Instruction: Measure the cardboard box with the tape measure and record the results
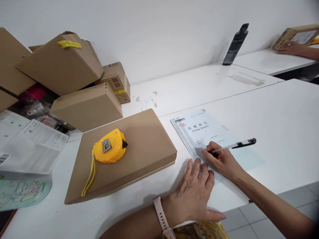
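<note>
Right hand [223,161] fingers pinched around pen [234,145], tip on report [199,131] near table [274,132] front edge. Left hand [194,196] flat, fingers spread, holding nothing, pressing report's near corner. Tape measure [109,146] on flat box [139,149], left of report.

Sheet [199,131] headed "PONY", "检测报告 (Testing Report)", other print too small

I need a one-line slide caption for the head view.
Right hand writes with a pen on a report sheet; left hand steadies it.
</note>
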Motion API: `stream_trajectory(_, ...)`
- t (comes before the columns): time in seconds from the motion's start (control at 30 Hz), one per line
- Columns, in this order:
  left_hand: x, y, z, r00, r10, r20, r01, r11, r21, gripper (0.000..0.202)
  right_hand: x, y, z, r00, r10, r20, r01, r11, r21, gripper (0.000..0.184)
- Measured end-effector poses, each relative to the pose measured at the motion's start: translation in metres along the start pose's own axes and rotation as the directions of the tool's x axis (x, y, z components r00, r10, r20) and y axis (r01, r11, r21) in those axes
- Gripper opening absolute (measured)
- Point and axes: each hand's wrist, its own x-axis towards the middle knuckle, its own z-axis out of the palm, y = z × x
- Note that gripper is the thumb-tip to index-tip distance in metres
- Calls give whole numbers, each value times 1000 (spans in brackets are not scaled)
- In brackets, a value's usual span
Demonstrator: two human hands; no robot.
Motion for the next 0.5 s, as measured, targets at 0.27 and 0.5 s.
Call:
stream_trajectory(0.27, 1, 0, 1, 1000, -3, 16, 4, 1000, -2, 101, 0, -6, 0, 1000, 11, 0, -11, 1000, 0, 31)
stream_trajectory(0.5, 0, 1, 0, 1000, -4, 16, 4, 1000, -12, 99, 0, -5, 0, 1000, 10, 2, -10, 1000, -11, 32)
